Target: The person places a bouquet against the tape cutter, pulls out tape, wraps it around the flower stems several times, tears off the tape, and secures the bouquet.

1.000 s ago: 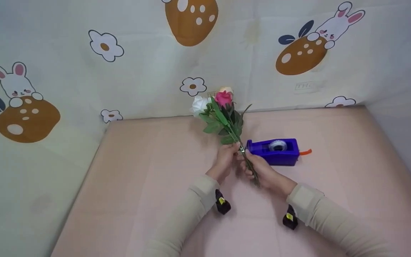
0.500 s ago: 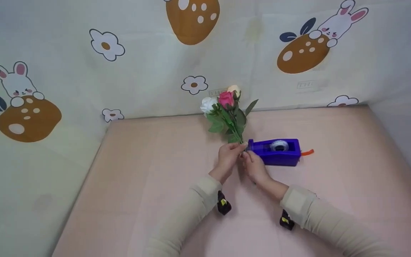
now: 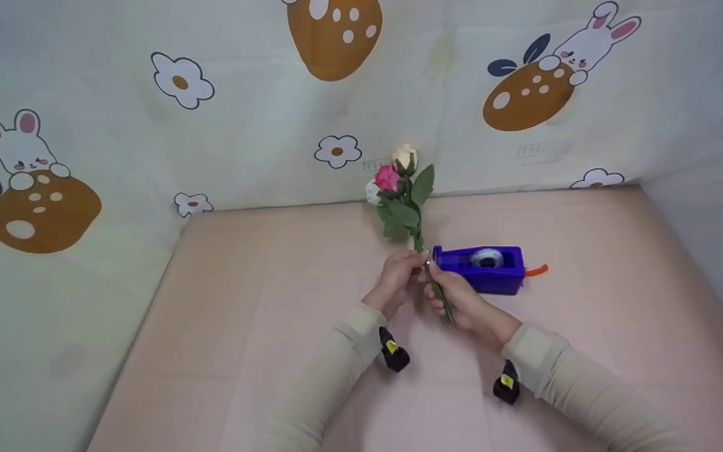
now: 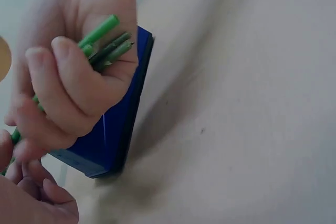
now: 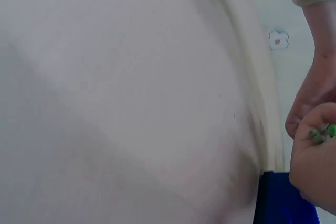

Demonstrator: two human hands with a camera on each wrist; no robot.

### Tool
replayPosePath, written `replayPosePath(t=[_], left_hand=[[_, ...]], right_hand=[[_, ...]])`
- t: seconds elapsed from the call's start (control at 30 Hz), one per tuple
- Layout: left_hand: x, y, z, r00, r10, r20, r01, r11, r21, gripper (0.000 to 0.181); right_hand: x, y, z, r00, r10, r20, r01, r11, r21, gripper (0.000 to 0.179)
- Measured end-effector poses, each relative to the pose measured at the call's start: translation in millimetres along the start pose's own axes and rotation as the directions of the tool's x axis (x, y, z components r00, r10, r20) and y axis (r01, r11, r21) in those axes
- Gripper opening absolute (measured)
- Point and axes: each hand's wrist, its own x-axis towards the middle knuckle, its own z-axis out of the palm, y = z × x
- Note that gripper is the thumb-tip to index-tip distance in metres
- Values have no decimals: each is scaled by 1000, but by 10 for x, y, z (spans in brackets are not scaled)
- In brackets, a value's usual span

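A small bunch of roses, one pink (image 3: 387, 178), one cream (image 3: 405, 158) and one white (image 3: 372, 191), leans away from me with its green leaves above my hands. My left hand (image 3: 396, 276) pinches the stems just below the leaves. Lower down, my right hand (image 3: 460, 296) curls its fingers round them. Between the two hands a small shiny patch shows on the stems. Seen from the left wrist, the cut stem ends (image 4: 107, 43) stick out of my right fist. A blue tape dispenser (image 3: 493, 279) stands right beside my right hand.
The dispenser carries a roll of clear tape (image 3: 487, 258), and an orange strip (image 3: 536, 270) sticks out at its right end. All this is on a pale pink tabletop (image 3: 242, 326), which meets a printed cloth backdrop (image 3: 261, 125) at the back.
The bunch has turned in my hands: the cream rose now stands out at the top and the white one is mostly behind the pink. My right hand shifted up, then back down the stems.
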Motion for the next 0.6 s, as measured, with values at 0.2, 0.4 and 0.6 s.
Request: replayPosePath(t=[0.2,0.4,0.6], left_hand=[[1,-8,14,998,-45,42,46,998,-34,22],[0,1,25,999,41,12,-43,992,116,28],[-7,36,34,995,101,7,-100,966,237,28]], right_hand=[[14,-4,-3,1000,1,13,0,999,-35,33],[13,19,55,993,-31,-110,16,991,-134,33],[-47,-81,4,983,-95,-159,14,893,-450,48]])
